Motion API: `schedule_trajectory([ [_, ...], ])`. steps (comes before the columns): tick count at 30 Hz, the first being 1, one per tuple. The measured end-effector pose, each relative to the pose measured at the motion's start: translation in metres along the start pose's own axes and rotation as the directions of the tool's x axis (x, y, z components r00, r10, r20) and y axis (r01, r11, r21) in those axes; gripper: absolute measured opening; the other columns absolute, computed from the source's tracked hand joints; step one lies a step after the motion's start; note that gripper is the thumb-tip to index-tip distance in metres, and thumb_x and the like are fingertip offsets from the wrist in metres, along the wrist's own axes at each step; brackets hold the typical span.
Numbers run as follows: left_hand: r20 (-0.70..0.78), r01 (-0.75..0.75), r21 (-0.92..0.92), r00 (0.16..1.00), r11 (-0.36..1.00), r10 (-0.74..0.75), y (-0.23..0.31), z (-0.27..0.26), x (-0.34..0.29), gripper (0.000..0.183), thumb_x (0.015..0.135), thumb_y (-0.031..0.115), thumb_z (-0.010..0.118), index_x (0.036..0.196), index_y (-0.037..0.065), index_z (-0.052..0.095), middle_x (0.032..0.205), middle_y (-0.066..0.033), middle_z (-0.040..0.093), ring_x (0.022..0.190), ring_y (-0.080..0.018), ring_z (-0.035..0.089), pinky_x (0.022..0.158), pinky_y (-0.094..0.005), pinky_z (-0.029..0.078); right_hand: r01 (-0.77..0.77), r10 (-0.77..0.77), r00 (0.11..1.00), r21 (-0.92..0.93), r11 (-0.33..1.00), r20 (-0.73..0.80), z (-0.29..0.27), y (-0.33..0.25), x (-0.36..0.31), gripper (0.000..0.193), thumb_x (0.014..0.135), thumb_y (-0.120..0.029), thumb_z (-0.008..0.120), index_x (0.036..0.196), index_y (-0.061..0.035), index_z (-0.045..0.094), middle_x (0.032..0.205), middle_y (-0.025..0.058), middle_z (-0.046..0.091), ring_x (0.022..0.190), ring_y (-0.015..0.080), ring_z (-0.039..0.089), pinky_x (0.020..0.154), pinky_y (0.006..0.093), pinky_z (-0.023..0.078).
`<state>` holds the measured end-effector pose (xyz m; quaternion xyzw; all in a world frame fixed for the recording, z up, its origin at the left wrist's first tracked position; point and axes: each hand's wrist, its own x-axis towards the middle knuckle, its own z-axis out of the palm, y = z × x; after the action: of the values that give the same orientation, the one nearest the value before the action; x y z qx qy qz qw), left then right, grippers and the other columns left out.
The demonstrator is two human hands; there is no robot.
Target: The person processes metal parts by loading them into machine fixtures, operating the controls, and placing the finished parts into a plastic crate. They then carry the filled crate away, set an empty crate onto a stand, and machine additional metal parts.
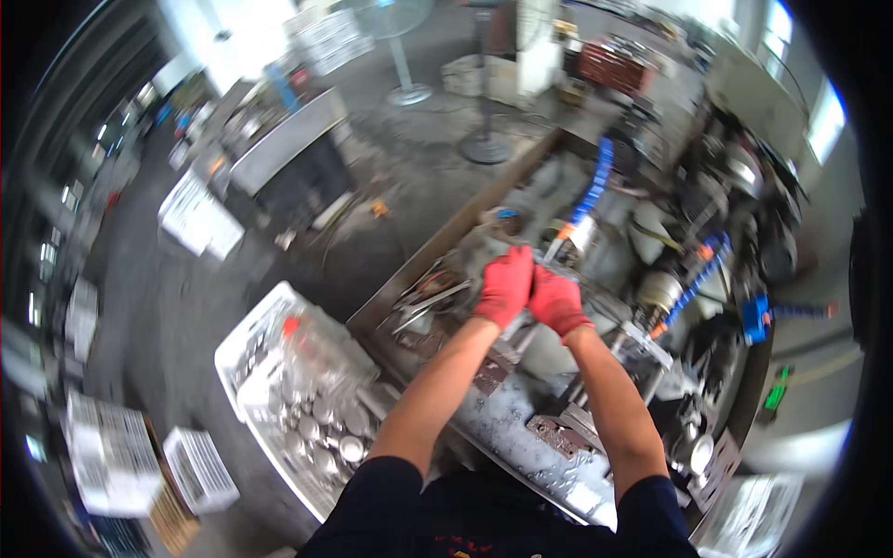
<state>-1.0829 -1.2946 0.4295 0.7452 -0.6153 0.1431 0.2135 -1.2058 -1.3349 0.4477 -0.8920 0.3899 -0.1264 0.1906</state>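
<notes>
Both of my hands wear red gloves and meet over the machine bed, arms stretched forward. My left hand (505,286) is closed, its fingers curled away from view. Right beside it, touching or nearly so, my right hand (557,301) is closed too. Whatever they grip is hidden behind the gloves and blurred. Just beyond them hangs a blue segmented coolant hose (593,197) with an orange and pale nozzle end, close to a round metal spindle part (581,237). Wrenches (433,305) lie to the left of my left hand.
A white plastic crate (244,346) with round metal parts (324,433) and a clear plastic bag stands at the left. On the right are a second blue hose (690,286) and another spindle (659,292). The metal tray rim (465,216) borders the machine. A fan stand (404,70) is farther off.
</notes>
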Motion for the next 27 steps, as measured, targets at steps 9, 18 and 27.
schedule_trajectory([
  [9, -0.276, 0.03, -0.271, 0.955, 0.962, -0.108, -0.08, -0.156, -0.129, 0.057, 0.078, 0.017, 0.072, 0.132, 0.006, 0.055, 0.119, -0.015, 0.063, 0.105, -0.0325, 0.061, 0.092, -0.0439, 0.047, -0.01, 0.034, 0.997, -0.309, 0.951, 0.074, 0.025, 0.011, 0.015, 0.054, 0.082, -0.035, 0.063, 0.124, -0.0025, 0.051, 0.106, 0.0181, 0.069, 0.094, 0.0359, 0.068, 0.079, 0.0466, 0.055],
  [18, 0.007, 0.212, 0.342, 0.974, 0.915, -0.229, -0.226, -0.23, -0.265, 0.071, 0.076, 0.004, 0.063, 0.144, 0.007, 0.044, 0.126, -0.0173, 0.059, 0.122, -0.0351, 0.048, 0.108, -0.0466, 0.034, -0.044, 0.059, 0.997, -0.311, 0.949, 0.039, 0.013, 0.014, 0.003, 0.048, 0.085, -0.032, 0.062, 0.122, -0.0053, 0.05, 0.104, 0.0202, 0.069, 0.097, 0.0374, 0.066, 0.082, 0.0481, 0.052],
  [27, 0.054, 0.133, -0.24, 0.991, 0.962, -0.123, -0.131, -0.179, -0.355, 0.048, 0.088, 0.014, 0.054, 0.134, 0.0, 0.053, 0.121, -0.0221, 0.06, 0.108, -0.0412, 0.055, 0.098, -0.0509, 0.04, -0.05, 0.022, 0.901, -0.054, 0.997, -0.433, -0.052, -0.025, -0.156, 0.047, 0.084, -0.027, 0.066, 0.127, -0.0116, 0.055, 0.114, 0.0129, 0.062, 0.101, 0.0338, 0.062, 0.084, 0.0442, 0.052],
])
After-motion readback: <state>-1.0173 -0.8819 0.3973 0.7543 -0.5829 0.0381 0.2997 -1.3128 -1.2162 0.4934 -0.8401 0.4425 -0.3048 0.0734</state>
